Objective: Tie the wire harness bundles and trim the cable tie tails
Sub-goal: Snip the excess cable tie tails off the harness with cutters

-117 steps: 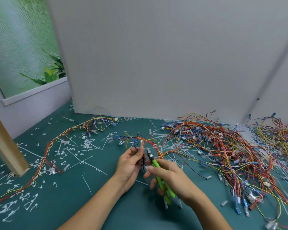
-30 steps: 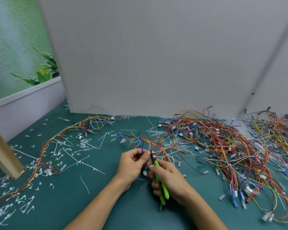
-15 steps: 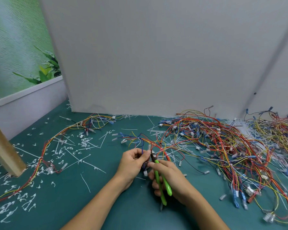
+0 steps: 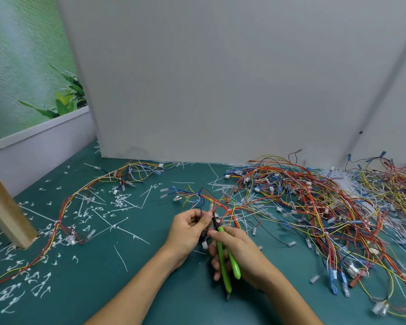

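- My left hand [image 4: 187,229] curls its fingers and thumb around a thin bundle of wires [image 4: 198,196], pinching it just above the green tabletop [image 4: 92,292].
- The bundle fans out toward twelve o'clock from my hands, and a small white plug [image 4: 204,245] hangs below my left fingers.
- My right hand [image 4: 243,250] grips green-handled cutters [image 4: 225,275]; their dark tip points toward eleven o'clock and sits right beside my left fingertips and the bundle. I cannot tell whether the blades are closed.
- At two to three o'clock, a big tangle of red, yellow and blue wires [image 4: 314,207] covers the table.
- At nine to ten o'clock, one long tied harness [image 4: 63,207] snakes across the surface, with white tie scraps [image 4: 120,201] and loose cable ties [image 4: 131,234] scattered around it.
- A plain grey board [image 4: 220,78] stands upright at twelve o'clock.
- A wooden post [image 4: 5,207] leans at nine o'clock, with a leafy green picture [image 4: 28,66] on the wall behind it.
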